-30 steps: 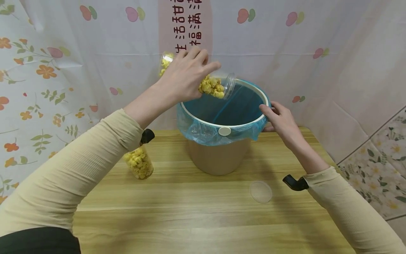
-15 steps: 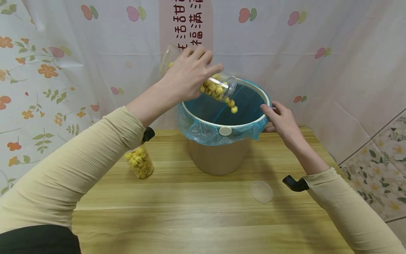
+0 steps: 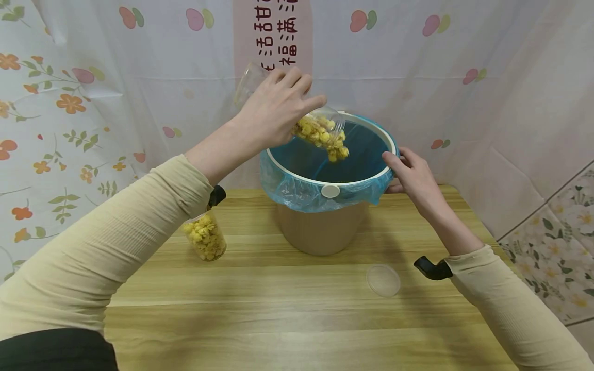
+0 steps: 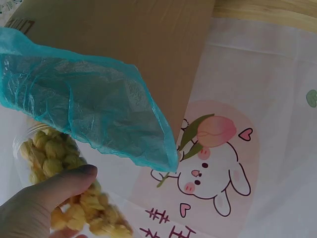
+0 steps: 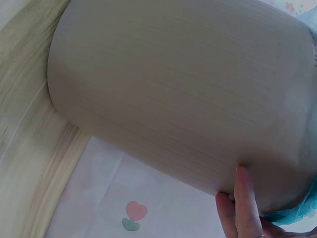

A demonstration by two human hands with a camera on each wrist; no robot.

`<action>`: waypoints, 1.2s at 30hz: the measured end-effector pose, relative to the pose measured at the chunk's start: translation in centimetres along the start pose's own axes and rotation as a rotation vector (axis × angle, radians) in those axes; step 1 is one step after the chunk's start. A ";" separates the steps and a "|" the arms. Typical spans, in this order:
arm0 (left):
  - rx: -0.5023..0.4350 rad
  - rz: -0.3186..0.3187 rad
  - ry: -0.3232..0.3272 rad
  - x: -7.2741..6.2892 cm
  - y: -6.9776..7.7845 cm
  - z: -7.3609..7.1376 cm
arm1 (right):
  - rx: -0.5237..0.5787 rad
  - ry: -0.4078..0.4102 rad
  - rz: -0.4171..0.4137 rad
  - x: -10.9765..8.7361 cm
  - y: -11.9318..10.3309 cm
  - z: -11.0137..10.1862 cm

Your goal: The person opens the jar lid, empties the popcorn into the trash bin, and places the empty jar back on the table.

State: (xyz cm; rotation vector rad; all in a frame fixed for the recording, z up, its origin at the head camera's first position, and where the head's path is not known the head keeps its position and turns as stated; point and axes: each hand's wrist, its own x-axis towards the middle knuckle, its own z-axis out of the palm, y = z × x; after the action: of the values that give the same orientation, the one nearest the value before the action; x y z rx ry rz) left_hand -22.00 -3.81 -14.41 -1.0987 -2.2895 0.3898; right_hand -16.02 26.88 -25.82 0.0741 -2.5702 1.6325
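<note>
My left hand grips a clear plastic jar of yellow popcorn, tilted mouth-down over a tan trash can. Popcorn spills at the jar's mouth into the can's opening. In the left wrist view, the thumb lies across the jar. A blue plastic bag lines the can and folds over its white rim. My right hand holds the rim's right side, thumb on top and fingers against the outer wall, seen in the right wrist view. The can's bottom inside is hidden.
A second clear jar full of popcorn stands on the wooden table, left of the can. A round clear lid lies on the table at front right. A patterned curtain hangs close behind the can.
My left hand has tipped the jar further down. Popcorn has slid from the jar's base toward its mouth and is falling out. My right hand stays on the rim.
</note>
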 end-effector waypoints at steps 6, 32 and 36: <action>0.007 -0.001 -0.014 0.1 0.1 -0.1 | -0.004 0.002 -0.004 0.0 0.0 0.0; 0.135 0.076 -0.035 0.6 0.5 -0.6 | 0.005 0.003 -0.009 -0.1 0.1 0.0; 0.151 0.087 -0.030 0.6 0.6 -0.6 | -0.001 0.001 -0.012 -0.2 0.1 0.0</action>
State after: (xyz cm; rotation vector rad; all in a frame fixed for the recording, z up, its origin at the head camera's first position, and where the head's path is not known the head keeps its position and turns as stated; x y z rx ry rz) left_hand -21.59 -2.96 -13.99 -1.1246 -2.2030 0.6067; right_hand -15.86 26.88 -25.89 0.0882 -2.5651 1.6274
